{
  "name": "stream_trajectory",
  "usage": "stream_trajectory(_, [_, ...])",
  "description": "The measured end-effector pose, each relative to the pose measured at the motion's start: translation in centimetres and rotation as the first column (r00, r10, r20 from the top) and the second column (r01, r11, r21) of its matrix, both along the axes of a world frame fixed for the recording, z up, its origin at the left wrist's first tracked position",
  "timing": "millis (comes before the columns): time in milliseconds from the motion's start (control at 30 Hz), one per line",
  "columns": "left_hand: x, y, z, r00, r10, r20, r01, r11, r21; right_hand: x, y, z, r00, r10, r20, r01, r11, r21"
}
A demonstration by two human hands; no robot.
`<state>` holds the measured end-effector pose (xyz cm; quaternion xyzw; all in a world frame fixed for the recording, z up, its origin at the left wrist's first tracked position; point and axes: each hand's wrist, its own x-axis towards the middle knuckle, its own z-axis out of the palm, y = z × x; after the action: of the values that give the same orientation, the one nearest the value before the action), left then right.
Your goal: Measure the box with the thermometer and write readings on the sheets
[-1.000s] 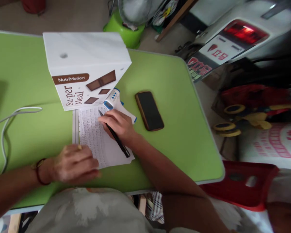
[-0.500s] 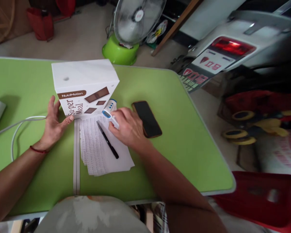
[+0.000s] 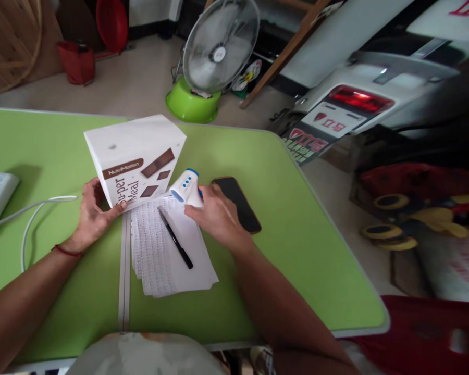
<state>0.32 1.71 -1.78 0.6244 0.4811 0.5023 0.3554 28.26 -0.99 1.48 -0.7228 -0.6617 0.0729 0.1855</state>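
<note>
newly turned box (image 3: 136,159), green table (image 3: 293,260), fan (image 3: 220,49) beyond

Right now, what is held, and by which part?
Right hand: the thermometer, by its handle. Left hand: the box, by its lower left corner.

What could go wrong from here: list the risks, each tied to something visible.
1. The box, held at a lower corner by the left hand, is right by the far edge of the papers and could disturb them.
2. The pen lies loose on those papers and might roll.
3. The right hand, gripping the thermometer gun, could nudge the nearby phone.
</note>
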Motion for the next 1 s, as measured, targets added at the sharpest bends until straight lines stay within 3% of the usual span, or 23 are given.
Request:
stream_trajectory(67, [0.1, -0.3, 0.6, 0.995, -0.041, 0.086, 0.044, 0.999, -0.033, -0.4, -0.6, 1.1, 0.98, 0.01, -0.197, 0.015, 0.992, 0.125])
stream_trajectory(133, [0.0, -0.6, 0.9, 0.988, -0.061, 0.142, 0.069, 0.996, -0.05, -1.2, -1.7, 2.2, 0.873, 0.104, -0.476, 0.004, 0.976, 0.22])
stream_trajectory(200, [-0.2, -0.9, 1.1, 0.982, -0.069, 0.178, 0.082, 0.995, -0.065, -2.3, -3.1, 3.2, 0.671, 0.212, -0.711, -0.063, 0.971, 0.23])
stream_trajectory(300, [-0.5, -1.2, 1.3, 0.976, -0.097, 0.193, 0.118, 0.988, -0.099, -3.9, -5.2, 4.0, 0.29, 0.212, -0.933, -0.196, 0.968, 0.159])
stream_trajectory(367, [-0.5, -1.6, 1.6, 0.974, -0.138, 0.182, 0.163, 0.978, -0.129, -4.8, -6.1, 4.0, 0.118, 0.187, -0.975, -0.287, 0.947, 0.147])
stream_trajectory(400, [-0.5, -1.8, 1.9, 0.971, -0.164, 0.174, 0.189, 0.972, -0.142, -5.1, -6.4, 4.0, 0.069, 0.162, -0.984, -0.315, 0.94, 0.133])
stream_trajectory(467, [-0.4, -2.1, 2.4, 0.964, -0.214, 0.16, 0.239, 0.957, -0.166, -5.5, -6.7, 3.8, 0.031, 0.111, -0.993, -0.333, 0.938, 0.095])
stream_trajectory(700, [-0.1, -2.2, 2.8, 0.95, -0.277, 0.147, 0.301, 0.937, -0.18, -6.1, -6.4, 3.8, 0.102, 0.0, -0.995, -0.323, 0.946, -0.033])
stream_trajectory(833, [0.0, -2.2, 2.7, 0.94, -0.296, 0.169, 0.322, 0.934, -0.155, -6.2, -6.2, 3.8, 0.124, -0.002, -0.992, -0.309, 0.95, -0.04])
stream_trajectory(1000, [0.1, -2.2, 2.5, 0.935, -0.3, 0.191, 0.326, 0.937, -0.122, -6.3, -6.3, 3.4, 0.074, 0.024, -0.997, -0.309, 0.951, 0.0])
